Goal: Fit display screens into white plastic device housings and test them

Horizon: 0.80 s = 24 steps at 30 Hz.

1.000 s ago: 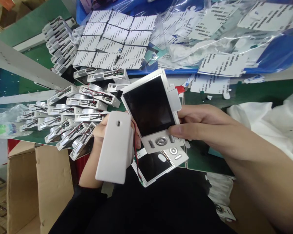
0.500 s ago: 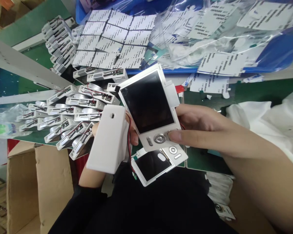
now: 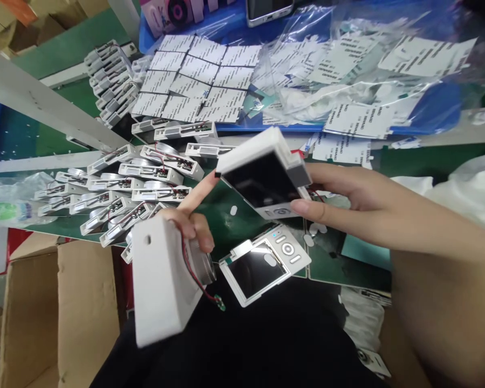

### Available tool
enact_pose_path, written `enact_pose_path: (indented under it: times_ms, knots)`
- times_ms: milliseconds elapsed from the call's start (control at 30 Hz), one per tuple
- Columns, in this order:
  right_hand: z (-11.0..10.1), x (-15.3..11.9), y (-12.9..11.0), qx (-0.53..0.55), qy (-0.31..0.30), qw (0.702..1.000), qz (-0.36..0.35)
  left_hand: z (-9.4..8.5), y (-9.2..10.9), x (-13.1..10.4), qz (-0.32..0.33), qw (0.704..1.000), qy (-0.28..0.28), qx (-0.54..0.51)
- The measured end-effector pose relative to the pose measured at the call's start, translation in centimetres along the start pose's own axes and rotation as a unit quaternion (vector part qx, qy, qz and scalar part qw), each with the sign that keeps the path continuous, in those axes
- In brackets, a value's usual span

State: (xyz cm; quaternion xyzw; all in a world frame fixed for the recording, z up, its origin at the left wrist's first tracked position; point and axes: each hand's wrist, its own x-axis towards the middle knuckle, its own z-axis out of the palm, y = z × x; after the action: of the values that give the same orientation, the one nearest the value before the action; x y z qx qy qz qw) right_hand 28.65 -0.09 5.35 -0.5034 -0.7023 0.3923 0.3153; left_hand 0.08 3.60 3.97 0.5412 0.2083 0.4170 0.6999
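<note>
My left hand (image 3: 194, 223) is wrapped around a white camera housing (image 3: 159, 285) with a silver lens barrel. A red-and-black wire pair hangs from this housing, ending in a small green piece (image 3: 219, 303). The left index finger stretches out to the corner of a white toy-like camera (image 3: 262, 178). That camera is gripped by my right hand (image 3: 343, 202), thumb on its button strip, its dark screen facing me at a tilt. Below it, a separate white back panel (image 3: 291, 264) with a screen and silver buttons lies at the table's front edge.
Several open white camera bodies (image 3: 149, 172) with wires stand in rows on the green table (image 3: 234, 231). Behind them, printed white sheets (image 3: 202, 70) and plastic bags lie in a blue tray (image 3: 440, 116). A cardboard box (image 3: 89, 302) is at lower left, crumpled white material (image 3: 480, 183) at right.
The camera in my right hand has tipped back, showing its edge. My left hand has lowered the housing toward me, and its index finger now points out to the camera's corner.
</note>
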Motion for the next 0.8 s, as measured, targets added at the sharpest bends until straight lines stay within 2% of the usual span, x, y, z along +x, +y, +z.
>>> enact_pose_path:
  times_ms: [100, 167, 233, 267, 333, 500, 600, 667, 700, 733, 800]
  knots:
    - [0.4, -0.2, 0.9, -0.135, -0.011, 0.991, -0.011, 0.3, 1.0, -2.8, 0.038, 0.998, 0.016, 0.040]
    - [1.3, -0.1, 1.2, -0.250, 0.005, 0.968, -0.018, 0.6, 1.5, -4.2, 0.050, 0.993, 0.076, 0.072]
    - [2.4, 0.2, 1.2, -0.348, 0.016, 0.937, -0.025, 0.9, 1.9, -5.1, 0.044, 0.981, 0.140, 0.126]
    - [2.9, 0.5, 1.0, -0.380, 0.023, 0.924, -0.026, 1.0, 2.2, -5.3, 0.045, 0.973, 0.155, 0.167]
    - [3.7, 1.1, 0.6, -0.401, 0.042, 0.915, -0.022, 0.9, 2.6, -5.1, 0.073, 0.948, 0.149, 0.272]
    - [3.9, 1.3, -0.5, -0.363, 0.097, 0.927, -0.018, 0.6, 2.7, -2.5, 0.176, 0.844, 0.040, 0.505]
    - [3.3, -0.9, -1.4, -0.333, 0.169, 0.926, -0.050, 0.9, 1.6, -0.7, 0.198, 0.762, -0.023, 0.616]
    - [3.2, -3.1, -1.9, -0.323, 0.223, 0.918, -0.056, 1.2, 0.6, 0.2, 0.214, 0.705, -0.045, 0.675]
    - [3.3, -4.3, -2.1, -0.313, 0.232, 0.919, -0.057, 1.4, 0.1, 0.6, 0.221, 0.678, -0.049, 0.699]
    - [3.4, -5.4, -2.1, -0.294, 0.216, 0.930, -0.049, 1.6, -0.3, 0.9, 0.225, 0.658, -0.052, 0.717]
    - [3.9, -7.2, -1.6, -0.266, 0.136, 0.954, -0.027, 1.9, -0.9, 1.3, 0.219, 0.629, -0.052, 0.744]
